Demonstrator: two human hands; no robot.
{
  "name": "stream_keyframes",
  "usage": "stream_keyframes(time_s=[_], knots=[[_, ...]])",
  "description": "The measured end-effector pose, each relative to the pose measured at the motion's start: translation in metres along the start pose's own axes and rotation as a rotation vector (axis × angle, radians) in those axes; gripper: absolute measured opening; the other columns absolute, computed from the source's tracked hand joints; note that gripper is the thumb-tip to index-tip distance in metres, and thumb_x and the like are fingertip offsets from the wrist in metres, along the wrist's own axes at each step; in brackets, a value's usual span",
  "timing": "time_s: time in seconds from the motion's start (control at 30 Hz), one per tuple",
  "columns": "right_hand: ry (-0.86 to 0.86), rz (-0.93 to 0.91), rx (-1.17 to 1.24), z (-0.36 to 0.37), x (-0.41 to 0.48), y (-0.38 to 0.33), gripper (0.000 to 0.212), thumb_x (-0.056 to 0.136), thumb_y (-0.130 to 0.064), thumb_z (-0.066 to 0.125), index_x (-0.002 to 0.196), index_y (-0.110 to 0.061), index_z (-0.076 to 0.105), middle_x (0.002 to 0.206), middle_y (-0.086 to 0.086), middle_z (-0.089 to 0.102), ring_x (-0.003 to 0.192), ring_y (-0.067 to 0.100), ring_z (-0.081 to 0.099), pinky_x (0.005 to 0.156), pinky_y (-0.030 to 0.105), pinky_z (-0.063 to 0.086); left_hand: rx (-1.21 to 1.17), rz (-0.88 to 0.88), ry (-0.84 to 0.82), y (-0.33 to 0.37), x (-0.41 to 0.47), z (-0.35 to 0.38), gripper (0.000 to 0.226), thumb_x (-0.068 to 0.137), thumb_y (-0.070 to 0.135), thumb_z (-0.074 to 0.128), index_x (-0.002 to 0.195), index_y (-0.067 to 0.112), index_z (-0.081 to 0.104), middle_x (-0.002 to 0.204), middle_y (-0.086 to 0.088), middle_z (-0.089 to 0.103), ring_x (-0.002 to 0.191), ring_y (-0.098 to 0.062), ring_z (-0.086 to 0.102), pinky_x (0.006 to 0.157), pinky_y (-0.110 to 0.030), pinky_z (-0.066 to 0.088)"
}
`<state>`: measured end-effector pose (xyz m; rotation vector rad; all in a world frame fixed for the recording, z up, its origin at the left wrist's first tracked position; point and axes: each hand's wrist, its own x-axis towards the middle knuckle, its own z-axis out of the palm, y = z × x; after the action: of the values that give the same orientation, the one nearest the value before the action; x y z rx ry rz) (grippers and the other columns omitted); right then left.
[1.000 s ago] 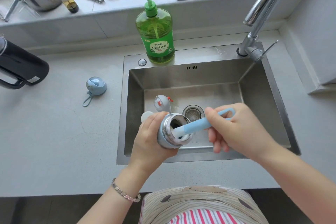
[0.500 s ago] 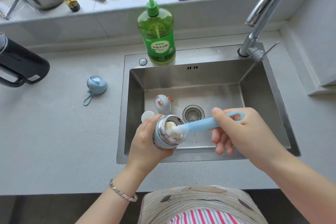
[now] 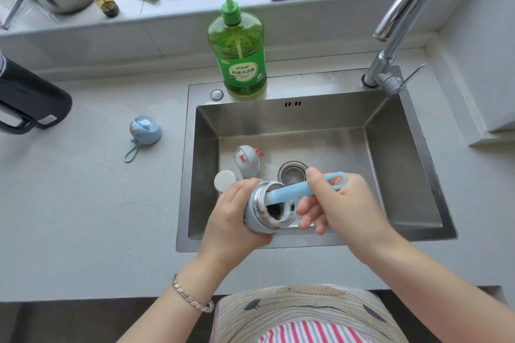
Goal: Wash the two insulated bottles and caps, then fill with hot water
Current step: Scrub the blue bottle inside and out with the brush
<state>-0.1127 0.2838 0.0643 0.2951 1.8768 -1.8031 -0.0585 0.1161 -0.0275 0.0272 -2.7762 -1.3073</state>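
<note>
**A:** Our left hand point(image 3: 237, 220) is wrapped round the bottle point(image 3: 257, 221), fingers curled about its body. It hangs over the near edge of the sink point(image 3: 390, 164), mouth tipped toward the right hand point(image 3: 342, 203).

**B:** We'd say that tilt gives the brush point(image 3: 295, 189) a straight way in and drops any suds into the sink. The right hand pinches the brush handle between thumb and forefinger, with the other fingers loosely curled below.

**A:** The head is down inside, and there's foam on the rim. We reckon this is the scrubbing step, with no rinse yet.

**B:** In the sink, a grey piece point(image 3: 246, 161) with red clips stands beside the drain point(image 3: 292, 174), and a white disc point(image 3: 225, 180) lies against it. We can't tell whether that's a bottle or a cap.

**A:** The blue cap point(image 3: 145, 131) waits left of the sink. The soap point(image 3: 238, 44) stands on the sink's back ledge and the tap point(image 3: 404, 8) at its far right corner.

**B:** The tap's path looks clear to us. That grey piece crowds the sink's left side.
</note>
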Motion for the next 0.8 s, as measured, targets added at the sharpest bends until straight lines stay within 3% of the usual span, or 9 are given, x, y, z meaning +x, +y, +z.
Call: stream_keyframes(time_s=[0.1,0.23,0.37,0.57,0.7,0.8], knots=[[-0.041,-0.014,-0.083,0.0,0.004,0.009,0.036,0.097,-0.016,0.045,0.067,0.001,0.057,0.045,0.003,0.057,0.035,0.014,0.055,0.032,0.017,0.036,0.031,-0.002,-0.009,0.001,0.001,-0.003,0.066,0.052,0.044,0.068,0.114,0.035,0.047,0.11,0.02,0.053,0.101,-0.01,0.054,0.084,-0.03,0.048],[-0.07,-0.121,-0.38,-0.006,0.007,0.009,0.042,0.094,-0.021,0.05,0.056,-0.004,0.057,0.044,0.002,0.057,0.037,0.012,0.054,0.037,0.018,0.038,0.073,0.021,0.009,0.009,0.004,0.003,0.07,0.052,0.038,0.073,0.116,0.031,0.047,0.111,0.017,0.053,0.102,-0.01,0.053,0.084,-0.026,0.047],[-0.048,-0.157,-0.409,-0.031,0.003,-0.008,0.043,0.094,-0.02,0.05,0.053,-0.008,0.056,0.044,0.001,0.058,0.034,0.007,0.05,0.037,0.016,0.037,0.09,-0.085,0.056,-0.002,0.011,0.008,0.067,0.053,0.03,0.079,0.114,0.033,0.05,0.105,0.019,0.055,0.095,-0.011,0.05,0.079,-0.03,0.046],[0.238,-0.166,-0.185,-0.085,0.014,-0.002,0.039,0.096,-0.018,0.045,0.063,0.0,0.059,0.046,0.003,0.059,0.034,0.011,0.052,0.035,0.015,0.038,0.177,-0.256,-0.099,-0.012,0.034,0.02,0.065,0.055,0.029,0.078,0.114,0.033,0.053,0.087,0.021,0.05,0.095,-0.019,0.056,0.08,-0.039,0.048],[0.458,-0.107,-0.112,-0.116,0.032,0.036,0.039,0.098,-0.021,0.044,0.066,-0.003,0.059,0.048,0.003,0.06,0.038,0.011,0.055,0.037,0.016,0.042,0.05,-0.368,-0.098,-0.026,0.044,0.035,0.076,0.053,0.033,0.084,0.12,0.037,0.049,0.098,0.029,0.051,0.103,-0.014,0.054,0.089,-0.039,0.047],[0.521,-0.018,-0.082,-0.129,0.05,0.061,0.039,0.098,-0.022,0.045,0.066,-0.005,0.059,0.049,0.001,0.059,0.038,0.009,0.056,0.038,0.016,0.044,-0.066,-0.443,-0.076,-0.029,0.052,0.051,0.074,0.051,0.041,0.083,0.114,0.049,0.045,0.103,0.025,0.059,0.102,-0.006,0.056,0.086,-0.03,0.048]])
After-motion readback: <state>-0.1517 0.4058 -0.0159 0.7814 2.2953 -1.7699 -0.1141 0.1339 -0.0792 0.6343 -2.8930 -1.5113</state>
